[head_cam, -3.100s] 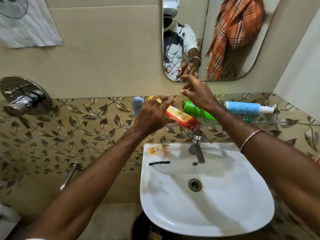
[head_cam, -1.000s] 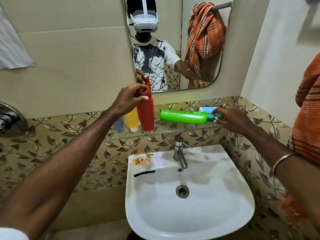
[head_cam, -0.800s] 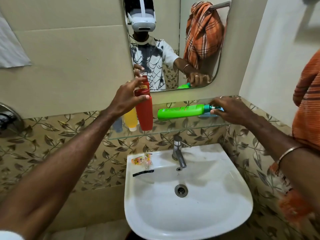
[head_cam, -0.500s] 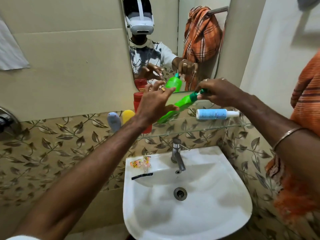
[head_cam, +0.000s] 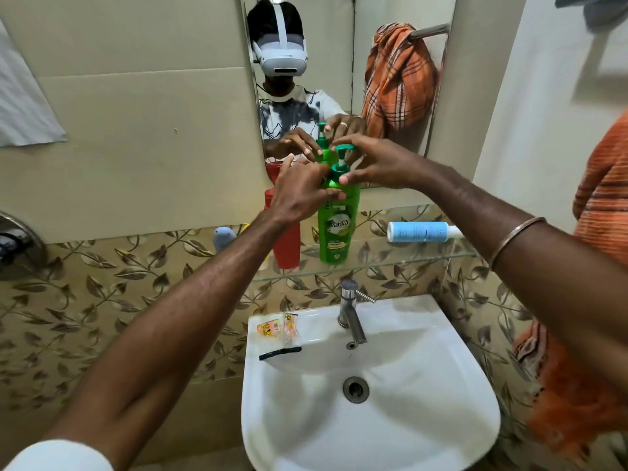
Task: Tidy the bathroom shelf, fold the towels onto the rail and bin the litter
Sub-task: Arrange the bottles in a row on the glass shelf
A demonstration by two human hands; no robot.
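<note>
While upright on the shelf (head_cam: pixel 390 265), one green bottle (head_cam: pixel 334 226) in two gripping hands: left (head_cam: pixel 300 193), right (head_cam: pixel 380 164).

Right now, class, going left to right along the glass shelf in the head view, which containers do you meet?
Blue-grey bottle → red bottle → green shampoo bottle, upright, gripped by both hands → pale blue bottle, lying on its side.

Green pump bottle (head_cam: pixel 338 226) upright on glass shelf (head_cam: pixel 390 263); blue-white tube (head_cam: pixel 421 231) lying flat at right.
</note>
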